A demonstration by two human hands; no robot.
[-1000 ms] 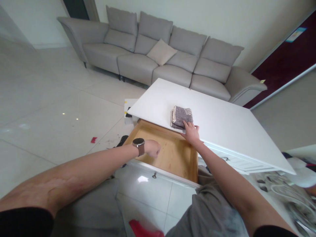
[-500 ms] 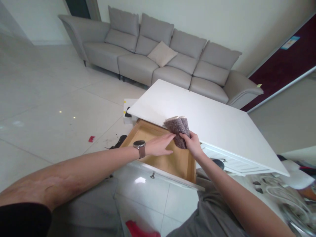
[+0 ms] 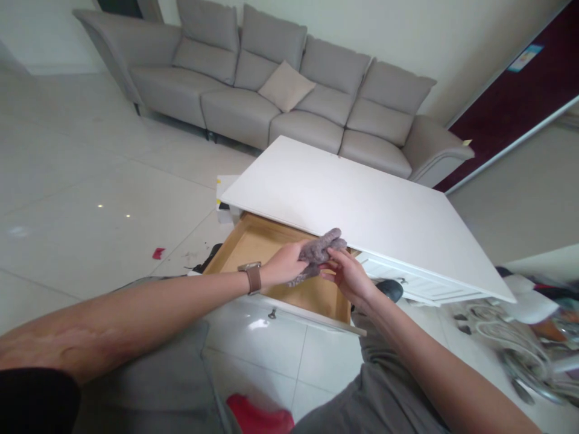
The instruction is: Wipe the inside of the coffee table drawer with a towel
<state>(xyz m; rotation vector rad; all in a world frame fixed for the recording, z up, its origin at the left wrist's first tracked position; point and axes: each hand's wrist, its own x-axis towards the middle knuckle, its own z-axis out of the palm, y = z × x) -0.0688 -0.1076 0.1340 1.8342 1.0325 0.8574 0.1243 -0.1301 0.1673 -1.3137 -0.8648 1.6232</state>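
Observation:
Both hands are on a crumpled grey-brown fuzzy cloth (image 3: 319, 248), held over the pulled-out drawer. My left hand (image 3: 284, 263), with a brown-strapped watch at the wrist, is closed round the cloth from the left; part of its fingers is hidden behind the fabric. From the right, my right hand (image 3: 350, 274) pinches the cloth between thumb and fingertips. Below them is the bare wooden inside of the drawer (image 3: 246, 247), whose white front carries a small knob (image 3: 272, 314). The drawer belongs to a white table (image 3: 362, 199).
A grey sofa (image 3: 235, 114) with a beige cushion (image 3: 286, 86) stands behind the table. A white box (image 3: 225, 187) is by the table's left end. Something red (image 3: 260, 416) lies between my legs. Coiled hoses or cables (image 3: 502, 331) and other clutter are on the floor at right.
The cloth has gone from folded and upright to crumpled and lying sideways. My left hand has closed on it. The camera view has shifted slightly.

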